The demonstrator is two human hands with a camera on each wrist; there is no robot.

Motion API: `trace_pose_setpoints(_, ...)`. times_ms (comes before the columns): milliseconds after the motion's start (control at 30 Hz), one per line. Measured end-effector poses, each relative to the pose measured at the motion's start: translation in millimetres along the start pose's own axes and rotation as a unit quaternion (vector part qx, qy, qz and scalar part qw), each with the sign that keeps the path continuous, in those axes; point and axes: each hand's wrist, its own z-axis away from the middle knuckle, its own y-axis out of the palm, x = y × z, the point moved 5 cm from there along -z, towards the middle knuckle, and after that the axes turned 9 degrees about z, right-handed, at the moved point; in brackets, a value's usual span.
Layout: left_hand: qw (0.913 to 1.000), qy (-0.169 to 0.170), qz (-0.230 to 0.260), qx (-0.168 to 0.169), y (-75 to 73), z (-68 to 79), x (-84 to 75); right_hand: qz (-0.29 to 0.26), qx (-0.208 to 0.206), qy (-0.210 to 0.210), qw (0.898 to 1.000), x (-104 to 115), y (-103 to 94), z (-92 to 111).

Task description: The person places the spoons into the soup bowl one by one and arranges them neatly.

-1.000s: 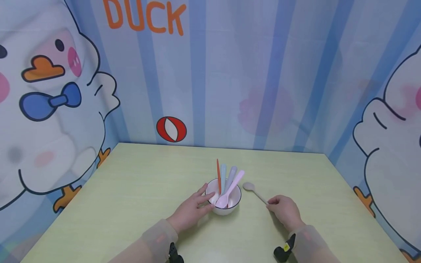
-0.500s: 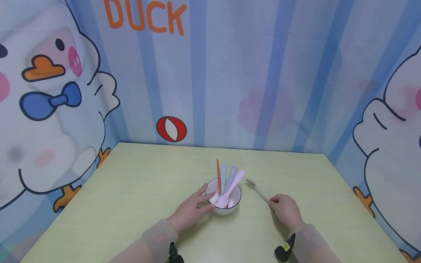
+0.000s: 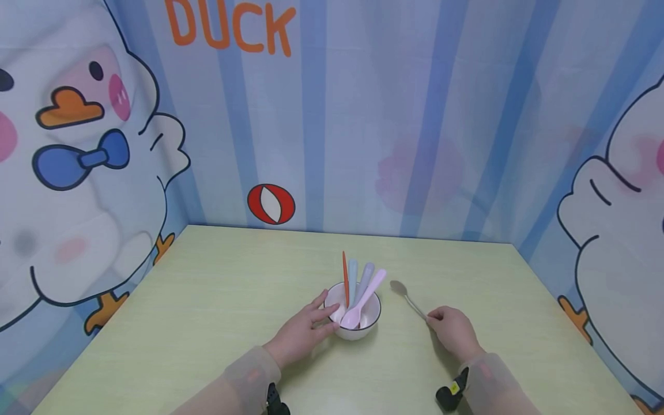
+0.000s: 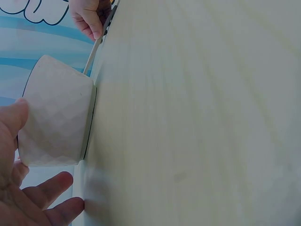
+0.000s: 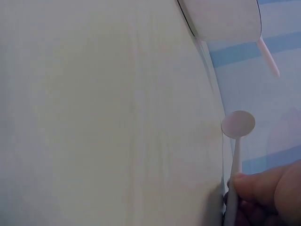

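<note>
A white bowl (image 3: 358, 334) with a dark rim stands upright on the table. Leaning in it are a pink spoon (image 3: 365, 300), an orange-red thin handle (image 3: 344, 279), a light blue handle (image 3: 353, 276) and a lavender handle (image 3: 367, 274); their lower parts are partly hidden. At the bowl's left side, my left hand (image 3: 302, 334) touches the rim with its fingers spread. Its thumb (image 4: 18, 115) lies against the bowl wall. My right hand (image 3: 453, 331) pinches the handle end of a pale spoon (image 3: 407, 295), whose head points toward the bowl but stays apart from it.
The pale yellow-green table (image 3: 249, 271) ends at a striped blue backdrop (image 3: 353, 144) printed with ducks. Black wrist cameras sit on both wrists, the right camera (image 3: 450, 397) near the table's front.
The pale spoon has turned in my right fingers: its head showed face-on, then edge-on, now face-on again. It has shifted slightly right, away from the bowl. My left hand stays by the bowl.
</note>
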Motion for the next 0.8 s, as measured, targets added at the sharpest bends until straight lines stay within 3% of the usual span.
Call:
trace_pose_setpoints(333,1.0000,-0.004,-0.006,0.000,-0.3,-0.5,2.7,-0.027,0.024,0.024,0.999,-1.9,-1.5,1.0)
trace_pose_setpoints(800,1.0000,0.000,-0.009,-0.003,0.1,-0.5,2.5,-0.021,0.017,0.026,0.999,-3.0,-2.8,1.4)
